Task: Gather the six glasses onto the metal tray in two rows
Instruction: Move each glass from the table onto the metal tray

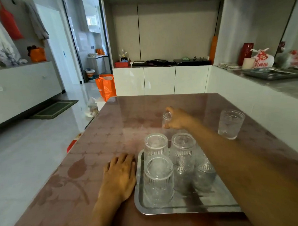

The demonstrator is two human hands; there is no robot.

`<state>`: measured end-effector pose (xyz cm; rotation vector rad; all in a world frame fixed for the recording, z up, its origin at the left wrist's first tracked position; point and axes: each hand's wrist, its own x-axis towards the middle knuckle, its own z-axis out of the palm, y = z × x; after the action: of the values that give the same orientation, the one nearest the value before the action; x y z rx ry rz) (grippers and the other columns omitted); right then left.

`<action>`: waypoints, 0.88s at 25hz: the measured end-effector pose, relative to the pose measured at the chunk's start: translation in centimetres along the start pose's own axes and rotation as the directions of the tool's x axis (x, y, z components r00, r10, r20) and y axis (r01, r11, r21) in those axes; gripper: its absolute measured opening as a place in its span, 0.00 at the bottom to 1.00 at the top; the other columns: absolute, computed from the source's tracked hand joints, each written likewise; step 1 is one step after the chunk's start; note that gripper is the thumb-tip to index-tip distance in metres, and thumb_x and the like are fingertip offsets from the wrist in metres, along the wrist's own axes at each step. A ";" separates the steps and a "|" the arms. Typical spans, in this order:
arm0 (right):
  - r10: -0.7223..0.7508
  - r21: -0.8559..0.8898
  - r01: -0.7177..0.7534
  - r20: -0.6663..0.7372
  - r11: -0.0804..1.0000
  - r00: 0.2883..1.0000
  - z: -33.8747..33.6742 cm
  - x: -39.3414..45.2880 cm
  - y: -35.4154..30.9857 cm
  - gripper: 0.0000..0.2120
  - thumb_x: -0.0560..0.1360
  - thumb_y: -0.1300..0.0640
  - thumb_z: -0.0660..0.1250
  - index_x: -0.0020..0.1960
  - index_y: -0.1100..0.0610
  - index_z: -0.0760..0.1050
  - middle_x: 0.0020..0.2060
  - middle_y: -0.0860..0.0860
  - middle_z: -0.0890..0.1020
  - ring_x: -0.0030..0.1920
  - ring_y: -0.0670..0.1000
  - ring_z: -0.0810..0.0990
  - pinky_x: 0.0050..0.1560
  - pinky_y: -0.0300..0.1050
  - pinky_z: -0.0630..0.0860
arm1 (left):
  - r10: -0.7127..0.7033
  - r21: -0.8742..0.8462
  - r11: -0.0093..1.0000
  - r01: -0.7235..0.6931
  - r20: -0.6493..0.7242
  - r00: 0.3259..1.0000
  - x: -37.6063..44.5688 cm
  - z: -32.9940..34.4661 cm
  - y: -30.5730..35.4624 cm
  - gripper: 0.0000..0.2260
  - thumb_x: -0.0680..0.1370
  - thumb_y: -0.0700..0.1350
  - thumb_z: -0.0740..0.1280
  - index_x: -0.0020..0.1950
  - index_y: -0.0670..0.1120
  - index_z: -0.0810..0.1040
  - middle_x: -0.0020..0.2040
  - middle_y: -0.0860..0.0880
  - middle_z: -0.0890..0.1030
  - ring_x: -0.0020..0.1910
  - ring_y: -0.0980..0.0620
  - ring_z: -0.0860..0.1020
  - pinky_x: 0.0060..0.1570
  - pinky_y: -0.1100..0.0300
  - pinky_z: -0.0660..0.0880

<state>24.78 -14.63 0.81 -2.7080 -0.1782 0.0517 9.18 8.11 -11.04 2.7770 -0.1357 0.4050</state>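
Glass (167, 118) upright, mouth down, in right hand (178, 119) beyond tray (140, 187).

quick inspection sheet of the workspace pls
surface: brown patterned table, glossy
job's things: metal tray at the near edge; four tray glasses upside down on it, one partly hidden by the arm; far glass on the table beyond the tray; right glass upright on the table
clutter: nothing seen on the table
grippers: left hand flat on the table beside the tray; right hand closed on the far glass
cables: nothing seen
surroundings: white cabinets, orange bag on the floor, side counter with bags and trays
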 end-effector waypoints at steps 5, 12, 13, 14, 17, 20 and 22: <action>-0.010 0.281 0.082 -0.249 0.956 0.968 -1.0 -1.2 0.6 0.28 0.67 0.53 0.78 0.62 0.49 0.70 0.58 0.52 0.79 0.49 0.54 0.80 0.49 0.54 0.81 | -0.011 0.043 0.999 0.010 0.025 1.000 0.3 0.0 0.1 0.18 0.82 0.54 0.48 0.64 0.53 0.72 0.63 0.52 0.74 0.58 0.48 0.71 0.61 0.48 0.68; -0.127 0.381 0.383 -0.549 0.842 0.826 -9.5 -16.1 1.1 0.27 0.57 0.36 0.76 0.54 0.40 0.74 0.44 0.36 0.80 0.40 0.41 0.81 0.34 0.42 0.81 | 0.042 -0.109 0.993 -0.041 0.006 0.999 -0.7 -2.0 1.6 0.17 0.77 0.50 0.54 0.49 0.45 0.80 0.48 0.46 0.81 0.46 0.45 0.77 0.48 0.51 0.74; -0.138 0.424 0.393 -0.517 0.816 0.845 -9.0 -18.3 1.4 0.27 0.57 0.36 0.76 0.53 0.40 0.75 0.46 0.37 0.81 0.41 0.41 0.82 0.35 0.44 0.83 | 0.040 -0.165 0.985 -0.043 -0.022 0.999 -1.0 -2.2 1.8 0.14 0.76 0.47 0.57 0.46 0.44 0.81 0.46 0.45 0.82 0.44 0.44 0.79 0.45 0.52 0.75; -0.150 0.436 0.388 -0.486 0.812 0.861 -8.2 -20.3 1.9 0.26 0.57 0.36 0.77 0.53 0.40 0.76 0.46 0.39 0.83 0.41 0.41 0.83 0.36 0.47 0.84 | 0.009 -0.245 0.969 -0.018 -0.039 0.999 -1.3 -2.4 2.2 0.10 0.76 0.44 0.61 0.45 0.45 0.82 0.45 0.46 0.83 0.42 0.47 0.80 0.42 0.55 0.76; -0.164 0.319 0.324 -0.439 0.891 0.883 -4.5 -23.8 3.1 0.25 0.59 0.34 0.75 0.52 0.40 0.76 0.45 0.39 0.83 0.41 0.42 0.82 0.38 0.45 0.82 | -0.055 -0.402 0.913 0.063 0.031 0.998 -2.5 -3.2 3.2 0.11 0.79 0.41 0.65 0.45 0.56 0.81 0.45 0.56 0.83 0.42 0.63 0.79 0.41 0.68 0.71; -0.144 0.267 0.260 -0.388 0.928 0.910 -1.6 -24.4 3.8 0.23 0.60 0.36 0.76 0.52 0.41 0.75 0.49 0.40 0.82 0.45 0.44 0.80 0.43 0.47 0.80 | -0.100 -0.440 0.887 0.140 0.114 0.988 -3.9 -3.5 3.3 0.09 0.81 0.44 0.63 0.54 0.48 0.83 0.54 0.50 0.85 0.50 0.52 0.81 0.50 0.60 0.74; -0.140 0.236 0.233 -0.352 0.943 0.926 -0.5 -24.0 4.0 0.23 0.60 0.36 0.75 0.52 0.40 0.74 0.49 0.40 0.81 0.43 0.44 0.80 0.44 0.48 0.80 | -0.059 -0.447 0.890 0.086 0.073 0.996 -5.1 -3.5 3.4 0.10 0.82 0.42 0.62 0.58 0.46 0.82 0.57 0.49 0.83 0.54 0.52 0.80 0.53 0.62 0.73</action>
<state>1.49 -21.63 -0.23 -2.3658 -0.3049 -0.4050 2.92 6.31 -8.35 2.3255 -0.1212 0.2361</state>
